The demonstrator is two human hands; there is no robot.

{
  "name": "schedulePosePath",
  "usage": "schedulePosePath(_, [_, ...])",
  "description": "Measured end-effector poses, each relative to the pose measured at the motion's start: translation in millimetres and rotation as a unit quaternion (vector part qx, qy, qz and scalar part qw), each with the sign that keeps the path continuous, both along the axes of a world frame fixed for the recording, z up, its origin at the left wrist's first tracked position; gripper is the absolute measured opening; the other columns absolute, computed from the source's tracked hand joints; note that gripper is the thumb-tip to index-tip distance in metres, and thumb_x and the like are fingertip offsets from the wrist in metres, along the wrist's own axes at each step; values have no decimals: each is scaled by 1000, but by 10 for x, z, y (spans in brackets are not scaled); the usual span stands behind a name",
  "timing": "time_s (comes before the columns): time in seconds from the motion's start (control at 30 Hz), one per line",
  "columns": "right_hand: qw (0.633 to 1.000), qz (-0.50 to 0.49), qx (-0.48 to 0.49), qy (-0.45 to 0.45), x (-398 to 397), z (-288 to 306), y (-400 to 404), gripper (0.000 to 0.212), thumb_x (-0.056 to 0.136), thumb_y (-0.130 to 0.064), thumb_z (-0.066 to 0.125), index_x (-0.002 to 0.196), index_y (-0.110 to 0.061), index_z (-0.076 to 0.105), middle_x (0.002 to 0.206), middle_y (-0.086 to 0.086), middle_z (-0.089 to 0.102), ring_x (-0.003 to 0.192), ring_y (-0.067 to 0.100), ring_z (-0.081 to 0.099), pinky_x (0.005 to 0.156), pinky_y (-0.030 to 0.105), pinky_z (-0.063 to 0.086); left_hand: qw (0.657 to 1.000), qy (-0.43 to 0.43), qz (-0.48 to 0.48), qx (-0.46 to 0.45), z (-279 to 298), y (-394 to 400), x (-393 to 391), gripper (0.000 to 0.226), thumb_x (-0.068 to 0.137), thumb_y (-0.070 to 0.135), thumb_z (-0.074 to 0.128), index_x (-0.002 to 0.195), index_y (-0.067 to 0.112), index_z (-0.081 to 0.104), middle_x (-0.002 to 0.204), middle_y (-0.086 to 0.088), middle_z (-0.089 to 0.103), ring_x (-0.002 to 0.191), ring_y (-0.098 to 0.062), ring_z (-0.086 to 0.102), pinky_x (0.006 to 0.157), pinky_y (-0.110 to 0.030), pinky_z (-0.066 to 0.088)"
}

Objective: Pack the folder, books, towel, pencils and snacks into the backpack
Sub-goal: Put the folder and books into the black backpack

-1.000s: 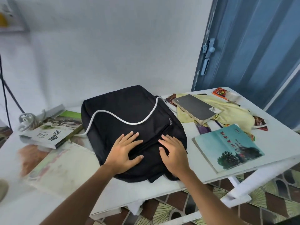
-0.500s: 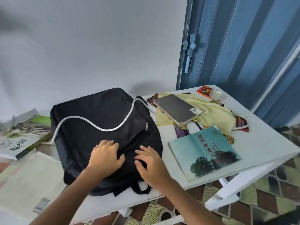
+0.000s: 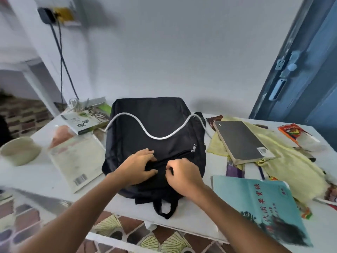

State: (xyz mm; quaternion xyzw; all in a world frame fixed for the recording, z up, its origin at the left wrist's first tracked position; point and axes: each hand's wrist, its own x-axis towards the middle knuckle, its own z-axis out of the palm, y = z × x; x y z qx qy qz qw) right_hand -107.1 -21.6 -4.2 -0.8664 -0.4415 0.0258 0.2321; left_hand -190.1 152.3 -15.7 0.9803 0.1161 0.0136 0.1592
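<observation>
Backpack: the flat black fabric backpack [image 3: 155, 128] lies on the white table [image 3: 191, 221] under both my hands, its carry loop hanging over the near edge.
Right hand: my right hand [image 3: 184, 177] has its fingers curled, pinching a fold of fabric on the bag's lower front.
Left hand: my left hand [image 3: 138, 166] rests just beside it, fingers bent and pressing the cloth.
Zipper pull: the small metal zipper pull [image 3: 193, 148] sits just beyond my right fingertips.
Cord: a white cord [image 3: 155, 136] snakes across the bag past both hands.
Right of fingers: a teal paperback book [image 3: 262, 205] is nearest, then a yellow cloth towel [image 3: 291, 167] bearing a dark grey notebook [image 3: 242, 141].
Left of fingers: a cream paperback book [image 3: 76, 161].
</observation>
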Motion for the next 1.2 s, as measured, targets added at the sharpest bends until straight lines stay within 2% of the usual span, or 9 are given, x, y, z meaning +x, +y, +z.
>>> schedulePosePath(0.17, [1000,1,26,-2,2,133,307,16,88,-23,48,86,-20,64,80,-3,66,78,21,61,67,32,47,985,-158,55,-36,64,241,-525,28,84,28,63,109,15,68,117,1,63,117,-9,51,100,-19,37])
schedulePosePath(0.37, [999,7,33,-3,-39,162,509,13,86,-21,51,78,-22,61,69,-5,63,67,19,59,65,31,49,971,-169,164,-49,77,775,-914,34,76,40,54,94,16,71,94,6,68,92,-16,62,84,-25,44])
schedulePosePath(0.43, [999,14,41,-9,-55,178,590,13,87,-21,51,81,-23,63,73,-5,64,70,18,59,66,31,49,951,-191,225,-88,76,989,-910,21,78,28,63,92,14,71,89,7,67,87,-17,62,79,-27,46])
schedulePosePath(0.53, [998,43,53,-19,-71,157,734,13,90,-22,52,88,-20,65,83,-7,62,79,14,56,69,29,47,889,-230,334,-210,142,1390,-857,13,84,7,69,97,6,67,93,-5,68,85,-21,65,80,-31,54])
schedulePosePath(0.67, [993,86,60,-52,-52,-14,900,16,86,-20,61,99,-17,69,99,-7,64,100,15,56,84,32,44,739,-262,415,-461,334,1846,-770,10,92,3,55,102,0,57,93,-18,58,77,-25,60,74,-40,56])
schedulePosePath(0.8, [992,61,47,-100,-1,-331,903,26,82,-32,57,99,-19,71,104,-3,64,101,20,61,80,38,47,632,-280,489,-533,420,2143,-568,15,92,7,56,105,4,51,83,-15,50,66,-24,56,67,-38,58])
schedulePosePath(0.9, [990,58,59,-110,-6,-462,875,37,85,-39,43,101,-20,70,109,-3,63,105,16,58,83,34,45,605,-262,529,-535,407,2301,-443,24,87,13,64,104,6,49,84,-13,46,62,-24,55,64,-44,60])
schedulePosePath(1.1, [991,55,87,-90,1,-529,873,36,87,-39,44,104,-20,69,115,-5,61,112,10,50,90,31,39,584,-249,543,-550,409,2499,-305,26,82,15,75,82,8,50,59,-7,42,41,-14,39,43,-24,44])
schedulePosePath(1.2, [991,54,89,-84,18,-527,880,35,87,-39,45,105,-21,69,116,-6,61,113,9,49,89,31,39,560,-263,525,-584,471,2601,-258,23,82,11,73,84,5,51,71,-12,55,54,-19,56,56,-40,58])
